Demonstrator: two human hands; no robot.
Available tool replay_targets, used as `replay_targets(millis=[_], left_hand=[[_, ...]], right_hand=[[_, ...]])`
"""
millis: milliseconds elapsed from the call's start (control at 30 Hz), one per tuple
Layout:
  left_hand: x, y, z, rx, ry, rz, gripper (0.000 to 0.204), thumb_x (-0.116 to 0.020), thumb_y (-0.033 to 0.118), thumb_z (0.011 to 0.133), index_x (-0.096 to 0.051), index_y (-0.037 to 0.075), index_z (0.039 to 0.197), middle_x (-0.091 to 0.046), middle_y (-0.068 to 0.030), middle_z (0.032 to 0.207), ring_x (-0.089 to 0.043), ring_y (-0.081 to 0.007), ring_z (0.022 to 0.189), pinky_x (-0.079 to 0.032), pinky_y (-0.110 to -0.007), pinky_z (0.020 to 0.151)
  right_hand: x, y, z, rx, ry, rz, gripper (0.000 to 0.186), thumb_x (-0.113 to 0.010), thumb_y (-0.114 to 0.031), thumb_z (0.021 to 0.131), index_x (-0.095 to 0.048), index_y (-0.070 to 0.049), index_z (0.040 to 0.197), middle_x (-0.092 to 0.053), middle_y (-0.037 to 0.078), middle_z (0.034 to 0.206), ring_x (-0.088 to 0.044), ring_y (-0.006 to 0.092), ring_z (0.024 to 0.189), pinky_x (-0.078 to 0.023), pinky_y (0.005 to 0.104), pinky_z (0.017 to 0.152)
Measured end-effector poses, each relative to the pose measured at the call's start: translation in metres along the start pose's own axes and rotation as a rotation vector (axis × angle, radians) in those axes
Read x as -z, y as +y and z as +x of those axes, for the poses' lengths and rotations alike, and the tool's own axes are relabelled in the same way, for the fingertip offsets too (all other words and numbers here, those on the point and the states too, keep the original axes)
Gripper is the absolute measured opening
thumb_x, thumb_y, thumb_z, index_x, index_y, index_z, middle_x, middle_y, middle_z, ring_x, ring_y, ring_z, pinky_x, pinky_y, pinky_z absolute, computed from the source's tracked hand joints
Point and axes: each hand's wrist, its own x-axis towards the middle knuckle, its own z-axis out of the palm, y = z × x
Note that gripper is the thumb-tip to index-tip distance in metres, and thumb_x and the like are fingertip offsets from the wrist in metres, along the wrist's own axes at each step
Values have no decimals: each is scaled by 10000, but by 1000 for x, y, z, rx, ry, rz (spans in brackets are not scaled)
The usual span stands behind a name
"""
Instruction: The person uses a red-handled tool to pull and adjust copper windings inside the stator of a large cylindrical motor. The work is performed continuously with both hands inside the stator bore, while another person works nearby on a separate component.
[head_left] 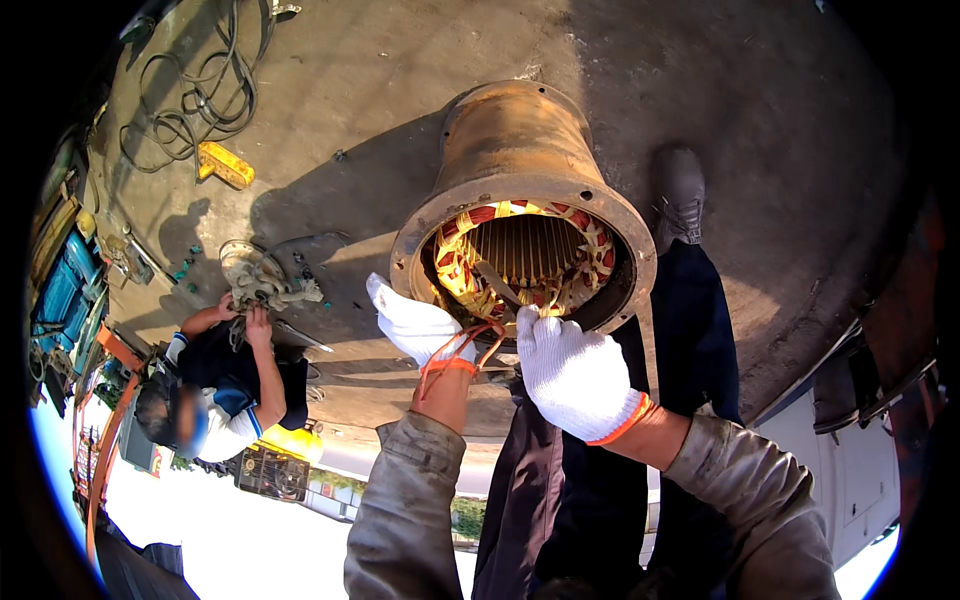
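Note:
A rusty cylindrical motor stator [522, 135] lies on the ground, its open flanged end facing me. Inside its bore run red windings bound with yellowish ties [460, 250]. My left hand [415, 322], in a white knit glove, lies against the lower left of the flange with its fingers stretched out. Orange cord [462, 348] loops about that wrist. My right hand [578, 368], gloved the same way, is closed at the bore's lower edge. Its fingertips pinch the end of a dark flat strip [496, 283] that reaches into the bore against the windings.
At left a co-worker [215, 400] handles a greasy metal part [255, 275]. Farther off lie a yellow pendant-like box [226, 165] and coiled cable [205, 100]. A shoe [680, 195] stands right of the stator. Blue and orange items [70, 275] crowd the left edge.

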Motion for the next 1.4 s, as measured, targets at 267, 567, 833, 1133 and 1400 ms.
replay_targets(millis=[267, 567, 833, 1133, 1400], left_hand=[[21, 22, 13, -101, 95, -16, 639, -419, 447, 1110, -564, -141, 1313, -643, -261, 1298, -648, -341, 1109, -496, -377, 1006], [0, 18, 6, -74, 73, -25, 485, -407, 288, 1129, -579, -113, 1342, -654, -233, 1349, -644, -313, 1197, -448, -346, 1090], [6, 33, 11, 133, 7, -250, 473, -395, 267, 1128, -586, -114, 1334, -640, -233, 1382, -635, -309, 1236, -447, -353, 1106], [10, 52, -2, 324, 37, -459, 643, -406, 442, 1113, -565, -144, 1326, -625, -240, 1343, -622, -327, 1158, -449, -382, 1074], [13, 58, -8, 312, 46, -462, 696, -401, 482, 1109, -545, -168, 1314, -627, -265, 1286, -609, -325, 1093, -469, -402, 1037]], right_hand=[[10, -5, 23, -96, -42, 69, 388, -633, -113, 852, -614, 37, 1209, -612, 84, 839, -687, 203, 654, -534, 326, 505], [-6, 10, -3, -284, -148, 413, 414, -647, -47, 829, -597, 36, 1232, -626, 155, 892, -720, 312, 739, -580, 386, 582], [9, -1, -4, -216, -198, 241, 543, -651, -68, 826, -568, 39, 1351, -639, 143, 886, -718, 264, 713, -567, 364, 535], [12, 3, 20, -170, -242, 317, 411, -652, -90, 820, -593, 128, 1164, -668, 197, 853, -722, 307, 699, -575, 381, 571], [17, -7, 6, -106, -213, 263, 394, -647, -89, 830, -605, 106, 1169, -662, 195, 851, -745, 320, 743, -602, 401, 622]])
